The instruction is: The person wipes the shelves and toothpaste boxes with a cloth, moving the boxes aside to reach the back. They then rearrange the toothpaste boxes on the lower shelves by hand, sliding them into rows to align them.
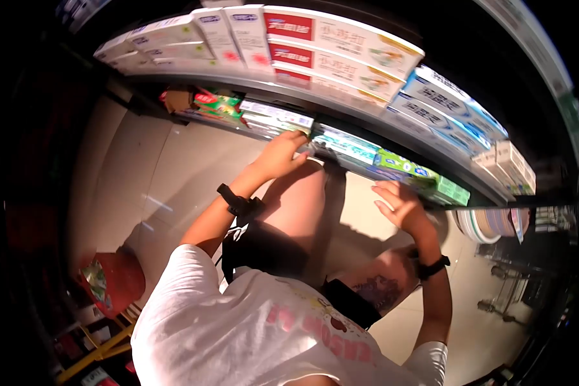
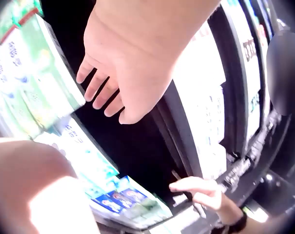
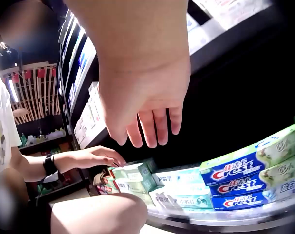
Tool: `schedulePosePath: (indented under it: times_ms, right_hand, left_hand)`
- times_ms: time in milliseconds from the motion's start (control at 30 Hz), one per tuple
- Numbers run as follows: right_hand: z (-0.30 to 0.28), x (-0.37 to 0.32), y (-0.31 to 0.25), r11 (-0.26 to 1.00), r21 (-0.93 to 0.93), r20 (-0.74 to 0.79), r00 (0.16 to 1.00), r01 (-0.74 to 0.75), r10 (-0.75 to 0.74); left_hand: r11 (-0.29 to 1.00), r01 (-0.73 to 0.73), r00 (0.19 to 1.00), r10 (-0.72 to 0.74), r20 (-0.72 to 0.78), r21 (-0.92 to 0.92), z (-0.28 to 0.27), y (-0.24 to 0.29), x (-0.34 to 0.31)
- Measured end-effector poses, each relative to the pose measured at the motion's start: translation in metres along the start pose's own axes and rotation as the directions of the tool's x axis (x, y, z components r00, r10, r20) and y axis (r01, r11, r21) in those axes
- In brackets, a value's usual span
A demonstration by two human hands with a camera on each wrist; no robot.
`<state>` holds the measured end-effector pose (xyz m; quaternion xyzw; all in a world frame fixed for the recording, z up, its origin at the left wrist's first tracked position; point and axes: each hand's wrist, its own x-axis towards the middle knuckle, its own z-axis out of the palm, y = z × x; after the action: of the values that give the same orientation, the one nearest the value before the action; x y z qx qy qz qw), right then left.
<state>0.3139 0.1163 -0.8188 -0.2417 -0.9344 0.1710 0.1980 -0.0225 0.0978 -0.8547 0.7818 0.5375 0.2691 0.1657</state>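
Note:
My left hand (image 1: 282, 156) reaches to the lower shelf, its fingertips right at the edge of the stacked white-and-green toothpaste boxes (image 2: 33, 73). In the left wrist view its fingers (image 2: 101, 90) are extended and slightly spread, with nothing in them. My right hand (image 1: 402, 207) hovers near the right part of the same shelf, fingers loosely extended and holding nothing. In the right wrist view it hangs above and in front of stacked blue-and-green Crest toothpaste boxes (image 3: 237, 187). Between the hands lie white-and-teal toothpaste boxes (image 1: 346, 147).
An upper shelf (image 1: 238, 82) overhangs the lower row, bearing red-and-white boxes (image 1: 341, 38) and blue-and-white boxes (image 1: 444, 103). Green-and-red packs (image 1: 215, 103) lie at the lower shelf's left end. A red bag (image 1: 119, 280) stands on the tiled floor (image 1: 135, 174) behind at left.

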Motion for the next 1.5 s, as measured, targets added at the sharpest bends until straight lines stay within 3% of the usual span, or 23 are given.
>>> schedulePosePath:
  times_ms: [100,267,367,400,467,533,600,667,767,833,933,1000,1033,1067,1133,1200,1233,1300,1333,1400,1433,1467,1500]
  right_hand:
    - [0.026,0.045,-0.01,0.983,0.158,0.168,0.983,-0.097,0.07]
    - [0.057,0.089,-0.012,0.959,0.269,0.25,0.968,-0.091,0.022]
    - [0.062,0.098,-0.012,0.97,0.235,0.217,0.976,-0.07,0.017]
    - [0.07,0.098,-0.008,0.961,0.234,0.232,0.968,-0.147,0.091]
    - [0.079,0.105,-0.01,0.946,0.228,0.258,0.951,-0.232,0.171]
    - [0.087,0.117,-0.016,0.946,0.24,0.202,0.965,-0.215,0.168]
    - [0.095,0.141,-0.021,0.955,0.233,0.159,0.976,-0.182,0.147]
    - [0.101,0.172,-0.025,0.959,0.274,0.164,0.986,-0.068,0.023]
    - [0.128,0.21,-0.031,0.965,0.247,0.151,0.987,-0.089,0.052]
    - [0.147,0.239,-0.038,0.972,0.234,0.136,0.991,-0.031,-0.002]
    - [0.177,0.278,-0.051,0.98,0.186,0.076,0.994,0.064,-0.079]
    - [0.189,0.304,-0.061,0.982,0.157,0.022,0.993,0.108,-0.113]
    - [0.196,0.315,-0.064,0.986,0.142,-0.007,0.996,0.092,-0.092]
    - [0.203,0.323,-0.067,0.989,0.129,-0.035,0.997,0.071,-0.067]
    - [0.205,0.342,-0.072,0.985,0.17,0.091,0.996,-0.025,0.01]
    - [0.209,0.351,-0.078,0.996,0.071,0.117,0.992,-0.051,0.043]
    - [0.209,0.355,-0.08,0.991,0.05,0.199,0.973,-0.125,0.113]
    - [0.208,0.366,-0.084,0.984,0.01,0.29,0.943,-0.177,0.166]
    - [0.209,0.372,-0.084,0.971,-0.022,0.353,0.907,-0.239,0.231]
    - [0.213,0.378,-0.087,0.956,-0.063,0.411,0.866,-0.286,0.286]
    - [0.219,0.374,-0.085,0.999,-0.039,0.295,0.955,-0.026,0.036]
    - [0.219,0.373,-0.084,0.968,-0.045,0.172,0.957,0.246,-0.235]
    - [0.215,0.372,-0.091,0.909,-0.053,0.216,0.893,0.414,-0.395]
  left_hand:
    - [0.975,0.211,0.939,-0.183,-0.293,0.068,-0.017,-0.05,-0.027]
    - [0.85,0.518,0.672,-0.333,-0.661,0.099,-0.055,-0.17,-0.065]
    - [0.77,0.637,0.563,-0.425,-0.709,0.044,-0.089,-0.236,-0.076]
    - [0.702,0.712,0.493,-0.469,-0.733,0.03,-0.097,-0.256,-0.079]
    - [0.697,0.717,0.454,-0.486,-0.747,-0.018,-0.107,-0.294,-0.084]
    - [0.701,0.712,0.447,-0.497,-0.744,-0.04,-0.11,-0.321,-0.089]
    - [0.688,0.726,0.543,-0.572,-0.614,0.0,-0.106,-0.338,-0.09]
    - [0.715,0.699,0.547,-0.507,-0.666,0.029,-0.116,-0.315,-0.085]
    - [0.735,0.677,0.504,-0.419,-0.755,0.044,-0.117,-0.345,-0.085]
    - [0.71,0.702,0.592,-0.544,-0.595,0.05,-0.132,-0.353,-0.089]
    - [0.79,0.599,0.662,-0.397,-0.636,0.13,-0.15,-0.336,-0.094]
    - [0.836,0.507,0.508,-0.092,-0.856,0.211,-0.151,-0.334,-0.097]
    - [0.862,0.469,0.365,-0.387,-0.847,-0.192,-0.159,-0.307,-0.103]
    - [0.744,0.358,0.251,-0.659,-0.709,-0.565,-0.164,-0.279,-0.112]
    - [0.805,0.241,0.078,-0.573,-0.816,-0.542,-0.154,-0.289,-0.147]
    - [0.752,0.208,-0.052,-0.63,-0.775,-0.625,-0.146,-0.28,-0.179]
    - [0.746,0.206,-0.07,-0.634,-0.77,-0.633,-0.144,-0.275,-0.188]
    - [0.719,-0.064,-0.126,-0.693,-0.71,-0.692,-0.143,-0.265,-0.202]
    - [0.718,-0.07,-0.147,-0.694,-0.705,-0.692,-0.148,-0.253,-0.205]
    - [0.543,-0.222,-0.063,-0.837,-0.544,-0.81,-0.162,-0.226,-0.204]
    - [0.501,-0.227,0.049,-0.851,-0.523,-0.835,-0.166,-0.212,-0.204]
    - [0.404,-0.258,0.172,-0.874,-0.454,-0.877,-0.176,-0.185,-0.198]
    - [0.308,-0.271,0.293,-0.876,-0.383,-0.912,-0.18,-0.159,-0.194]
